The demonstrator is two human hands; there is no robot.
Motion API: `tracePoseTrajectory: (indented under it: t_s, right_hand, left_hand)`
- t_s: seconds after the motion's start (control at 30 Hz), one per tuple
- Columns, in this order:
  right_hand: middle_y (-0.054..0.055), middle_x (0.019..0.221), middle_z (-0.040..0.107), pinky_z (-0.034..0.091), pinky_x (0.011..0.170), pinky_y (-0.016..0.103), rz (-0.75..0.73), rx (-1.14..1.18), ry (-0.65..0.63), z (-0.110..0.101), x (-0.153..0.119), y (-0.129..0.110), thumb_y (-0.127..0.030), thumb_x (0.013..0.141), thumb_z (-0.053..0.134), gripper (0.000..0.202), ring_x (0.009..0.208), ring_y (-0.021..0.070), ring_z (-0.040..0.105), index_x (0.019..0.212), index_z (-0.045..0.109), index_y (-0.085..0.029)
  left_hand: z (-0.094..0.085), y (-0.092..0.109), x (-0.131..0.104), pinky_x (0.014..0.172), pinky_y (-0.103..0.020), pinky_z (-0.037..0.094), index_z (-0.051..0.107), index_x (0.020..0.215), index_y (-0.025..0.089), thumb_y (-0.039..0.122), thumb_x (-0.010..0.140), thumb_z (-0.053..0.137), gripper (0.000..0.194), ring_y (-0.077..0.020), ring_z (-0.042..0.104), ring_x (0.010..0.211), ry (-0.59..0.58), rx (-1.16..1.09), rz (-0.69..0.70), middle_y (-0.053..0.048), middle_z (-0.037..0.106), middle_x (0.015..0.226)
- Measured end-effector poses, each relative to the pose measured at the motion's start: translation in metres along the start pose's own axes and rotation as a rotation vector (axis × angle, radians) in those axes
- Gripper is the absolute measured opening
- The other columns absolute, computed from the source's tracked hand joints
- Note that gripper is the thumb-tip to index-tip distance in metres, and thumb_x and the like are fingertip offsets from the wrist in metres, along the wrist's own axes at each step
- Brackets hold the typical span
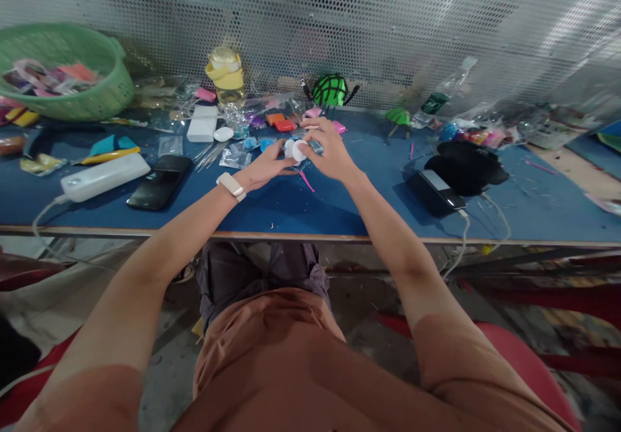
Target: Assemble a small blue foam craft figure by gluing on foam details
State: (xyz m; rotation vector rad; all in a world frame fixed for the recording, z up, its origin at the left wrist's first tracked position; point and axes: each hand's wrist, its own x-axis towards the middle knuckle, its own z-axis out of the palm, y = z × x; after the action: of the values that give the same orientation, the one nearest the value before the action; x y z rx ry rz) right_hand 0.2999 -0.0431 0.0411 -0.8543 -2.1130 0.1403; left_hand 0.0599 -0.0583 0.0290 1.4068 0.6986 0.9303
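Both hands meet above the blue table in the middle of the head view, around small white round pieces (299, 151) whose exact kind I cannot make out. My left hand (263, 165), with a pale band on its wrist, curls its thumb and fingers about their left side. From the right, my right hand (330, 150) pinches the edge of the front white disc between thumb and fingers. Just below lies a thin pink strip (306, 181). Clear plastic packets (235, 156) and blue clay-like pieces (266, 143) are left of the hands; red and orange packets (285, 125) lie behind them.
A green basket (116, 73) stands far left. Nearer are a white power strip (105, 176) and a black phone (160, 183). A yellow-topped container (226, 76) and green turtle-like figures (330, 89) line the back. At right sit a corded black box (435, 193) and a bottle (439, 101).
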Motion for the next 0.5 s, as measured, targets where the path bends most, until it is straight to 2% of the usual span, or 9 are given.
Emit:
tracePoseTrajectory:
  t_s: [0.2,0.43,0.5]
  right_hand:
    - [0.012,0.146,0.077,0.042,0.141,0.079,0.038,-0.004,0.051,0.0038,0.0011,-0.0003,-0.076,0.109,0.076,0.047,0.152,0.0445,0.066,0.099,0.077,-0.03]
    - [0.012,0.137,0.08,0.047,0.137,0.079,0.044,-0.023,0.104,0.0043,0.0015,-0.003,-0.074,0.108,0.079,0.047,0.146,0.0454,0.071,0.096,0.076,-0.029]
    - [0.012,0.137,0.081,0.047,0.138,0.078,0.048,-0.008,0.096,0.0035,0.0018,-0.0047,-0.076,0.107,0.081,0.049,0.146,0.0457,0.071,0.096,0.076,-0.029]
  left_hand:
    - [-0.0006,-0.0019,0.0008,0.107,-0.045,0.078,0.067,0.128,0.023,0.012,0.097,0.086,0.038,-0.0292,0.077,0.135,0.016,0.038,0.013,-0.013,0.073,0.141]
    - [-0.0009,0.0007,-0.0016,0.108,-0.042,0.076,0.068,0.123,0.023,0.02,0.105,0.085,0.024,-0.0284,0.076,0.138,0.013,0.019,0.028,-0.012,0.072,0.141]
    - [-0.0012,0.0011,-0.002,0.109,-0.043,0.076,0.069,0.122,0.024,0.027,0.11,0.083,0.018,-0.0283,0.076,0.138,0.004,0.012,0.032,-0.013,0.072,0.142]
